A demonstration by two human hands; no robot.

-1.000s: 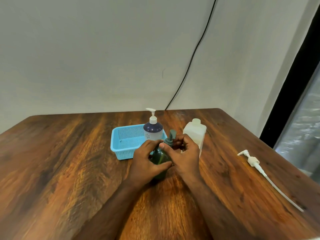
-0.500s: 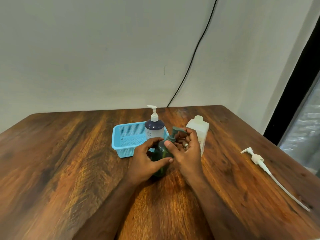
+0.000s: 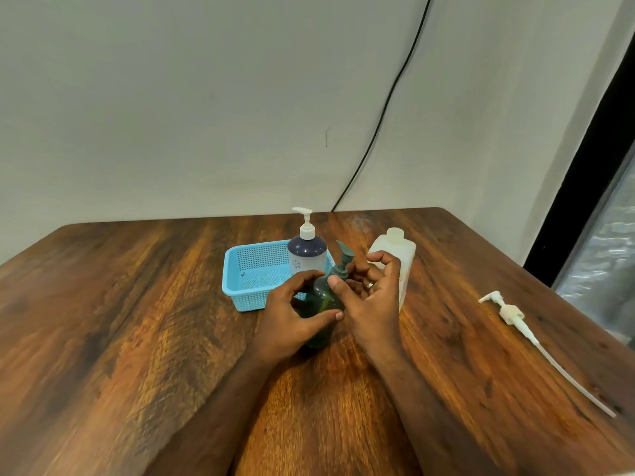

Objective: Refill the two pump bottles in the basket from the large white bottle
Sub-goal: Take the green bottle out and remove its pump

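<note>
Fingers of left hand [image 3: 292, 317] grip green bottle [image 3: 321, 304], hiding its body; right hand [image 3: 371, 300] loosely spread.

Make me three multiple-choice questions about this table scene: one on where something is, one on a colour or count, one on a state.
1. Where does the dark blue pump bottle with the white pump stand?
A. In the light blue plastic basket
B. Beside the loose white pump with its long tube
C. At the table's left edge

2. What colour is the pump on the dark green round bottle?
A. White
B. Grey-green
C. Red

3. What is the left hand doing?
A. Lying flat on the wooden table
B. Gripping the green bottle's body
C. Lifting the large white bottle

Answers: 1 A, the basket's rim surrounds its base. 2 B, its nozzle matches the bottle. 3 B, thumb and fingers wrap the green body.
</note>
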